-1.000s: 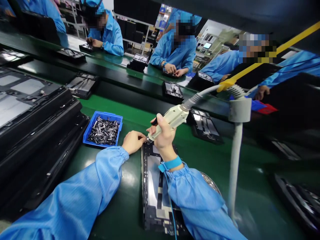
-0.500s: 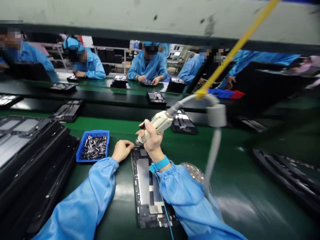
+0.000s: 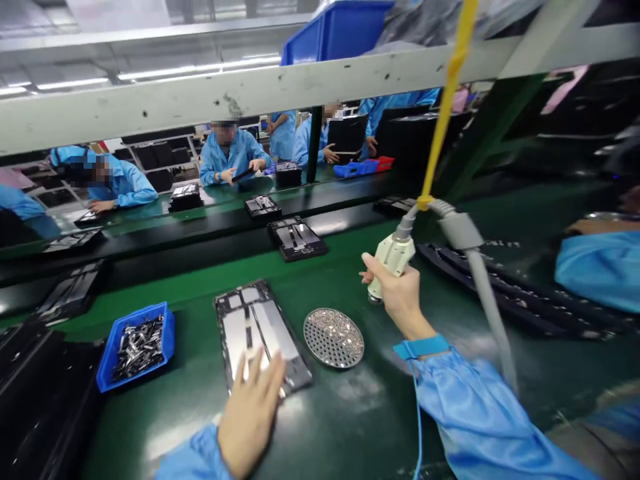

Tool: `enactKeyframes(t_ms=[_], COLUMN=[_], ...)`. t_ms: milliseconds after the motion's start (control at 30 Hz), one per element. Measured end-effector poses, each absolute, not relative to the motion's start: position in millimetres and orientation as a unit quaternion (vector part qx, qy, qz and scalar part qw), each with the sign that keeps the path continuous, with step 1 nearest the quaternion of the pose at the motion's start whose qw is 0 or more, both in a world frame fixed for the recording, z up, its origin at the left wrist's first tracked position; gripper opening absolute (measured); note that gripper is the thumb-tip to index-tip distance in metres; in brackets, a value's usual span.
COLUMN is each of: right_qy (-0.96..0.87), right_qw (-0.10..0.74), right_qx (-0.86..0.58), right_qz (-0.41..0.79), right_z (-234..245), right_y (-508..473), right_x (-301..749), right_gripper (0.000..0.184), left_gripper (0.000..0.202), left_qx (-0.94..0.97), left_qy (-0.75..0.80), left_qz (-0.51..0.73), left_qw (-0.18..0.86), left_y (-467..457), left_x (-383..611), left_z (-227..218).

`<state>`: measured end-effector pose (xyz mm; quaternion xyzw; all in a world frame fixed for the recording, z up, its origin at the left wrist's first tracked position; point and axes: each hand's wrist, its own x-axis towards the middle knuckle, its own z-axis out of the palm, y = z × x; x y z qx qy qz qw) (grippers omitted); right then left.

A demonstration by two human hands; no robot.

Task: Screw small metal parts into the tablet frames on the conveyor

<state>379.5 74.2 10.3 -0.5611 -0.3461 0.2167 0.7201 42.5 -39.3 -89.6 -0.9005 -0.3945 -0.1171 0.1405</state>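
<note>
My left hand [image 3: 251,413] lies with outstretched fingers over the lower part of an opened tablet [image 3: 265,327], its silver battery plates and black frame facing up. Whether the fingertips press on it I cannot tell. My right hand [image 3: 400,293] is wrapped around a cream electric screwdriver [image 3: 393,257], held above the bench with its tip pointing down. A yellow strap [image 3: 447,100] and a grey hose [image 3: 483,287] run from the tool's top. Between the tablet and my right hand sits a round perforated metal dish [image 3: 334,338] with small shiny parts, apparently screws.
On the left, a blue bin [image 3: 167,343] holds small metal parts beside a dark stack of panels [image 3: 45,387]. Another tablet [image 3: 297,239] lies farther back. More dark panels [image 3: 500,293] are at right. Co-workers [image 3: 233,157] sit across the line.
My right hand has lifted the screwdriver off the tablet's top edge and moved right. My left hand has gone from the tablet's corner onto its lower part. The view has turned right; the tablet is tilted differently.
</note>
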Motion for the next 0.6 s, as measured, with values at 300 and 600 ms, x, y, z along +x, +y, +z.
enactKeyframes(t_ms=[300, 600], right_qy=[-0.426, -0.386], right_qw=[0.617, 0.637], right_qx=[-0.653, -0.664], right_qz=[0.107, -0.063], right_z=[-1, -2], right_y=[67, 59], right_x=[389, 380], right_gripper=[0.058, 0.061], left_gripper=[0.052, 0.103], left_qx=[-0.774, -0.933], left_qy=[-0.628, -0.335], left_qz=[-0.049, -0.111], left_qw=[0.068, -0.075], left_y=[177, 85], left_x=[0, 148], left_z=[6, -27])
